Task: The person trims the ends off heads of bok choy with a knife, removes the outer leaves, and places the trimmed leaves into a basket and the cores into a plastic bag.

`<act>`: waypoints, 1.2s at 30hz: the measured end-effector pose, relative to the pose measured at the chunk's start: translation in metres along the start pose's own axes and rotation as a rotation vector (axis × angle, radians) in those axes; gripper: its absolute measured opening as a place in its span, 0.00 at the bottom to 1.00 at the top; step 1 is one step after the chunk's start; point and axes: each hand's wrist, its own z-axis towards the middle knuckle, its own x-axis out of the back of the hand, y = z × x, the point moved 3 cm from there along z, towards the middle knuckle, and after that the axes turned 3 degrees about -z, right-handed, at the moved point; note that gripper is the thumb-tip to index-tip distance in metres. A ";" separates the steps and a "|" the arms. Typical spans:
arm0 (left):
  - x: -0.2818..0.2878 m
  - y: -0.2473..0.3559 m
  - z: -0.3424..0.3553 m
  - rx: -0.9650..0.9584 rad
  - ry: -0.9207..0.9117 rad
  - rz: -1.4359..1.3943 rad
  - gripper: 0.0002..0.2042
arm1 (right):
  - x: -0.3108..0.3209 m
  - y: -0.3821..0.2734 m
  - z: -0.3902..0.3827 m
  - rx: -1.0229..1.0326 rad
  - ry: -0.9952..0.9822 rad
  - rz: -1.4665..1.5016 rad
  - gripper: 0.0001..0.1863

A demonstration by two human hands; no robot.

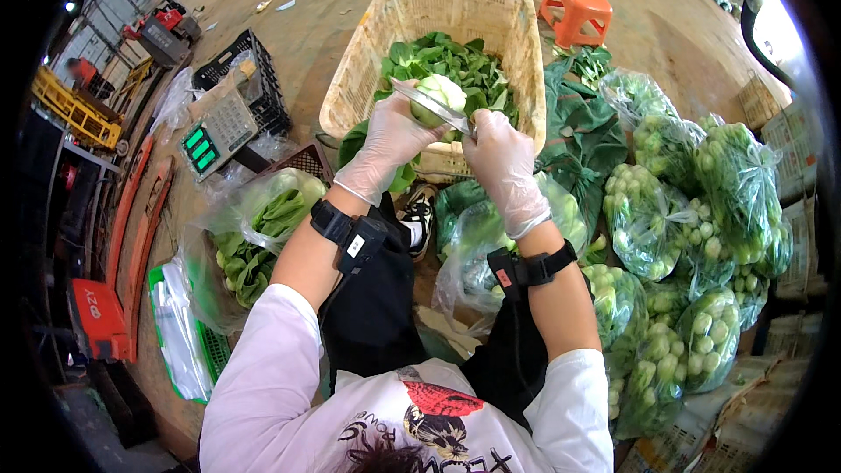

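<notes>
- The pale green leafy vegetable (442,90) lies between the two hands, its whitish base up; the left fingers (396,118) curl round its left and near side, holding it, so the left hand is the nearer one, with the body of the vegetable to the right of those fingers
- The right fingers (492,127) are closed in a fist around the knife (445,115), just right of the vegetable; they hide the handle
- The knife's long axis slants from the right fingers up and left towards the left fingers, its blade passing across the near face of the vegetable; whether the edge has bitten in, I cannot tell
- The vegetable's own long axis is hard to judge, as the blade and left fingers cover much of it
- Just beyond and beneath the fingers is the cream plastic crate (455,4), with loose green leaves (477,70) in it
- Left of and nearer the body than the left fingers sits a clear bag of leafy greens (263,245)
- Well to the right of the right fingers lie filled bags of pale-stemmed greens (644,219)
- Farther off, beyond and right of the right fingers, stands an orange stool (578,13)
</notes>
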 end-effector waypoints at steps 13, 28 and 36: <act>0.013 0.001 0.009 0.005 0.139 0.345 0.26 | -0.036 0.047 0.014 -0.111 -0.388 -0.153 0.05; 0.003 -0.021 0.013 0.213 -0.188 -0.253 0.37 | -0.004 0.013 0.038 -0.201 -0.419 0.762 0.29; 0.031 -0.014 -0.001 0.219 -0.506 -0.002 0.35 | 0.003 0.054 0.046 -0.315 -0.286 0.609 0.31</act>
